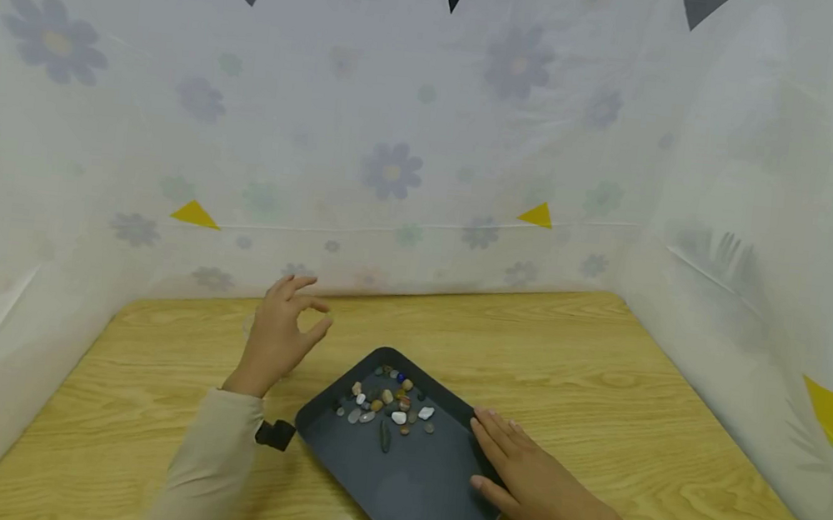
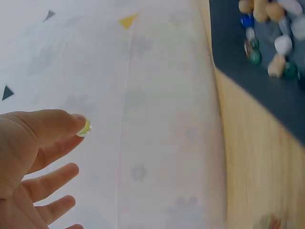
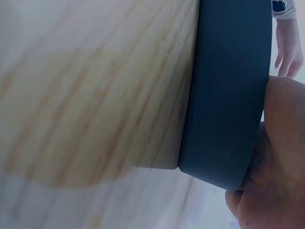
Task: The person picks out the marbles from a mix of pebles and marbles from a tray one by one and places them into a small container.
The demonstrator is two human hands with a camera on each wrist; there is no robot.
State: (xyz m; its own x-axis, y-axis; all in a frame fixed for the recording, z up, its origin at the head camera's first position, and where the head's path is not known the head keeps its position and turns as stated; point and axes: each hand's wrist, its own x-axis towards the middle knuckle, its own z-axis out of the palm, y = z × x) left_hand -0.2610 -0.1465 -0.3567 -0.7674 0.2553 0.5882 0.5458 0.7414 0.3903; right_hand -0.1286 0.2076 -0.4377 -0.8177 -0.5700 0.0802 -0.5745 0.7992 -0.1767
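Note:
My left hand (image 1: 276, 343) is raised beyond the left side of a dark grey tray (image 1: 393, 501), pinching a small, clear glass marble (image 2: 85, 128) with yellow in it between thumb and index finger. The other fingers of that hand are spread. On the tray's right rim rests my right hand (image 1: 538, 485), fingers extended along the edge and thumb reaching over the inside. Pebbles (image 1: 399, 417) in white, tan, brown and green lie in the tray's far half. Among them are a blue bead (image 1: 401, 377) and a long dark green stone (image 1: 385, 436).
The tray sits at an angle on a wood-grain table (image 1: 566, 350). A black object (image 1: 275, 435) shows by the left sleeve. At the lower edge of the left wrist view is a blurred clear thing (image 2: 272, 222) with red and green. Flower-print white sheeting (image 1: 403, 83) surrounds the table.

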